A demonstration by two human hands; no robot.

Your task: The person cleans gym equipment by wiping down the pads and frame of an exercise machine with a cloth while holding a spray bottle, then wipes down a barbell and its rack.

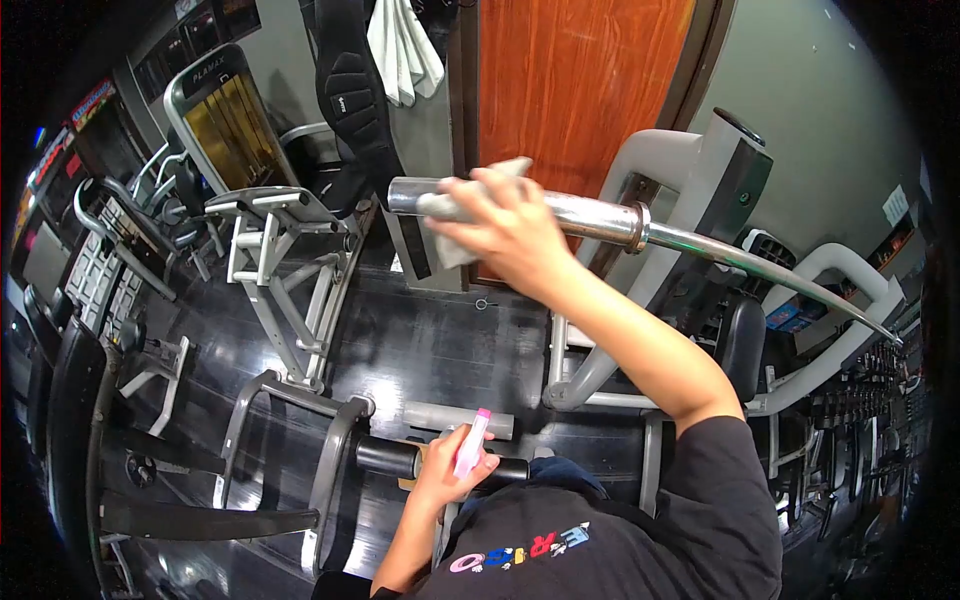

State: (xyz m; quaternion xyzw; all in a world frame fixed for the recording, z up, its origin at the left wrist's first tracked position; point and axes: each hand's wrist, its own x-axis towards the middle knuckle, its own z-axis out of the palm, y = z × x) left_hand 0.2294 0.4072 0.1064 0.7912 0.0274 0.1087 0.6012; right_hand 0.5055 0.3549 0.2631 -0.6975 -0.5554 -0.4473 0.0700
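Observation:
A metal barbell (700, 245) runs from the upper middle to the right edge, its thick sleeve end at the left. My right hand (510, 225) presses a light grey cloth (455, 245) against that sleeve, the fingers bent over it. Lower down, near my body, my left hand (450, 468) is closed around a small pink and white bottle (470, 450) with its pink cap pointing up. The bottle's contents cannot be made out.
Behind the bar stand a reddish wooden door (570, 90) and a grey machine frame (700, 190). A white cloth (400, 50) hangs at the top. Gym machines (290, 290) fill the left, dumbbell racks (870, 410) the right. Black rollers (385, 455) lie beside my left hand.

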